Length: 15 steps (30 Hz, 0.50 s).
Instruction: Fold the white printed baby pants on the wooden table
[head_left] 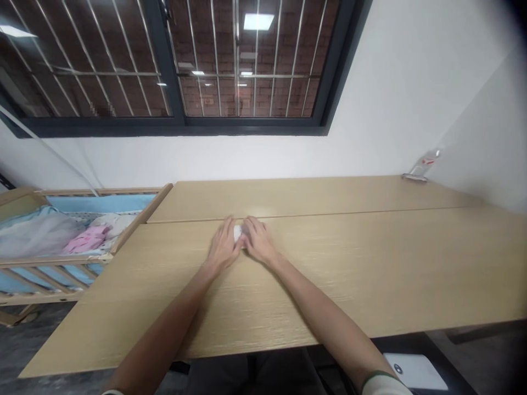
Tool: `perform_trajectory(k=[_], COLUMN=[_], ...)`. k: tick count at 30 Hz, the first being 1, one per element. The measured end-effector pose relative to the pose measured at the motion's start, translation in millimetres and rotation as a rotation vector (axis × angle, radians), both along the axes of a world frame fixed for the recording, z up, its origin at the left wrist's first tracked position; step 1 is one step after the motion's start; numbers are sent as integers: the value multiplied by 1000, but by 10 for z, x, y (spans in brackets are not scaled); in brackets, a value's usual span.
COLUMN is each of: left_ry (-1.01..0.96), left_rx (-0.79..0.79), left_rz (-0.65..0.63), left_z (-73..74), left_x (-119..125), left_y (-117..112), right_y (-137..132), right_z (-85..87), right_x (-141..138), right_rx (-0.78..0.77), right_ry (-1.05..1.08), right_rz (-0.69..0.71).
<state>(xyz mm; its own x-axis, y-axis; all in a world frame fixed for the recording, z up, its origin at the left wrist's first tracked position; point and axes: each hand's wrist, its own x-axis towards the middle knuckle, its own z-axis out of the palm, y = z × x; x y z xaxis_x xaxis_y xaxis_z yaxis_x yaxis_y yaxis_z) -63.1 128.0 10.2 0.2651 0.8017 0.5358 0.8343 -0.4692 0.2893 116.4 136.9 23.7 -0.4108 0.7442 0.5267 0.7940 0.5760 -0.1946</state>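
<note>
A small white thing (237, 233), perhaps crumpled paper or cloth, lies on the wooden table (329, 263) between my hands. My left hand (223, 245) closes in on it from the left, fingers bent and pointing away from me. From the other side my right hand (258, 241) curls over it, its thumb reaching toward the left thumb. Both hands rest low at the tabletop, near the seam between its two boards. My fingers cover most of the white thing, so its exact kind cannot be made out.
A clear bottle-like object (426, 164) is at the table's far right corner by the wall. On the left stands a wooden crib (123, 233) with bedding and a pink cloth (87, 239). A white device (415, 371) lies below the front edge at right. A barred window (251, 130) is ahead.
</note>
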Motion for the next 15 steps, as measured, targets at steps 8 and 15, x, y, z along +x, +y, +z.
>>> perform_trajectory(k=[8, 15], left_ry=[117, 120], left_rx=[-192, -229], left_rz=[-18, 71], left_z=[-238, -249], left_x=[14, -82], left_y=[28, -6], right_y=[31, 25], right_z=[-135, -152], right_x=[-50, 173], right_rx=[-207, -319], right_ry=[-132, -11], right_rz=[25, 36])
